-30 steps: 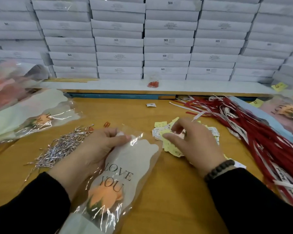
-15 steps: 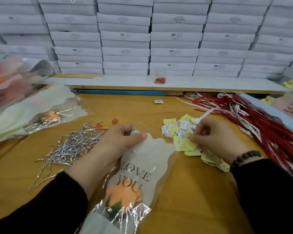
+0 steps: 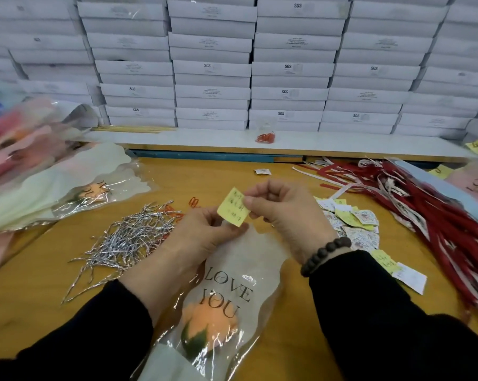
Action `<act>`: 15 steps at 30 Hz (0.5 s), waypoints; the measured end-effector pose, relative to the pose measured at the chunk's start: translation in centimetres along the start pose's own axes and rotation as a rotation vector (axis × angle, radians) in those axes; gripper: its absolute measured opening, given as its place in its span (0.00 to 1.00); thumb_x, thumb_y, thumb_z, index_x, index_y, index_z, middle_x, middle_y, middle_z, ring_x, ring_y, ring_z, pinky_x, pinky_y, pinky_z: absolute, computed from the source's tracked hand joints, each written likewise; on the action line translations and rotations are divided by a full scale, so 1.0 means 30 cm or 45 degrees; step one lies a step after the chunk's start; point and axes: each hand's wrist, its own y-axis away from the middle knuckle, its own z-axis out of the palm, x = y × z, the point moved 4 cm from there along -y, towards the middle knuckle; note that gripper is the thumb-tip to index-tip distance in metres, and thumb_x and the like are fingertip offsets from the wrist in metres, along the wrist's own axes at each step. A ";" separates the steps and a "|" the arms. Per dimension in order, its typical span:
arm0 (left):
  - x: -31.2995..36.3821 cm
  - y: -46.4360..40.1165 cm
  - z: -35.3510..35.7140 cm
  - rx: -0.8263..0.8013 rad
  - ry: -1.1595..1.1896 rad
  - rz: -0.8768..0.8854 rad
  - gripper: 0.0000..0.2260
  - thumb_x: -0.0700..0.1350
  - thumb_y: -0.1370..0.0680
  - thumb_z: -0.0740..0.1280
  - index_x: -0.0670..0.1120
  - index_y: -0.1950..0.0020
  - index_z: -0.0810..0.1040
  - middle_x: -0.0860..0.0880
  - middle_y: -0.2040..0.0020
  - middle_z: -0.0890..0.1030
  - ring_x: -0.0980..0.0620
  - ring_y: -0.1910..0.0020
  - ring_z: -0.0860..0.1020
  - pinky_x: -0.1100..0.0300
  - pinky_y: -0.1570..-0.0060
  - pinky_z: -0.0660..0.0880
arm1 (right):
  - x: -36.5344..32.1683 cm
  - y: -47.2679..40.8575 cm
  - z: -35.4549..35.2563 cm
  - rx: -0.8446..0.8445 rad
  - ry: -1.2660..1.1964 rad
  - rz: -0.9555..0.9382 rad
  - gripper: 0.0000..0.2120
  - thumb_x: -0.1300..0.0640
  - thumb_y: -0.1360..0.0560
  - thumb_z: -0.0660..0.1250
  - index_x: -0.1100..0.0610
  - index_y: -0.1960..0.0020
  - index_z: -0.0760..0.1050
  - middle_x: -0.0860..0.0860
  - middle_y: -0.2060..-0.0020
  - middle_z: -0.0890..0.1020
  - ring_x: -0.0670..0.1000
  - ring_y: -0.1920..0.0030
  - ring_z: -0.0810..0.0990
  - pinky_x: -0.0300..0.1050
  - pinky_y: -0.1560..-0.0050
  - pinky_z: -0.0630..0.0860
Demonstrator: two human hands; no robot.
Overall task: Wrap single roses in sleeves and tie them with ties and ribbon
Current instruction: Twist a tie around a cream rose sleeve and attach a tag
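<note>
Left hand point(image 3: 202, 232): pinches sleeve point(image 3: 240, 273) top.
Right hand point(image 3: 284, 215): pinches yellow slip point(image 3: 232, 207) above sleeve.
Rose point(image 3: 209, 324): inside sleeve, near.
Ties point(image 3: 125, 237): left.

Orange rose point(image 3: 209, 323), yellow note point(image 3: 233, 207), silver ties point(image 3: 127, 240), red ribbons point(image 3: 436, 213).

a packing workshop — white cartons point(image 3: 210, 67) stacked wall-high behind a wooden workbench point(image 3: 53, 292) strewn with silver twist ties point(image 3: 127, 240), red ribbons point(image 3: 430, 215) and finished sleeved roses point(image 3: 48, 185).

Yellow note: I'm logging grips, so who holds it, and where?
The right hand pinches the yellow note at its right edge; the left hand pinches the sleeve top, touching the note's lower edge.
</note>
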 end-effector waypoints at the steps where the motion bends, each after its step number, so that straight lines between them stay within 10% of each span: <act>1: 0.000 0.000 0.002 -0.021 -0.002 0.013 0.05 0.35 0.31 0.72 0.44 0.62 0.84 0.44 0.65 0.83 0.51 0.69 0.80 0.61 0.68 0.77 | 0.010 0.000 0.002 0.007 0.045 0.004 0.06 0.64 0.28 0.70 0.56 0.62 0.78 0.51 0.65 0.82 0.41 0.68 0.77 0.32 0.68 0.74; 8: -0.005 -0.001 0.001 -0.098 0.015 0.008 0.22 0.45 0.42 0.76 0.37 0.52 0.82 0.33 0.52 0.81 0.41 0.57 0.79 0.50 0.54 0.76 | 0.047 -0.007 -0.024 0.087 0.174 0.004 0.03 0.64 0.28 0.70 0.59 0.61 0.78 0.53 0.63 0.82 0.39 0.68 0.79 0.30 0.69 0.75; 15: -0.002 0.003 -0.006 -0.099 -0.062 0.006 0.18 0.49 0.38 0.74 0.40 0.53 0.82 0.40 0.58 0.82 0.45 0.62 0.79 0.60 0.65 0.76 | 0.056 -0.007 -0.023 0.038 0.221 -0.006 0.05 0.65 0.28 0.69 0.59 0.62 0.76 0.55 0.66 0.82 0.40 0.71 0.78 0.32 0.69 0.76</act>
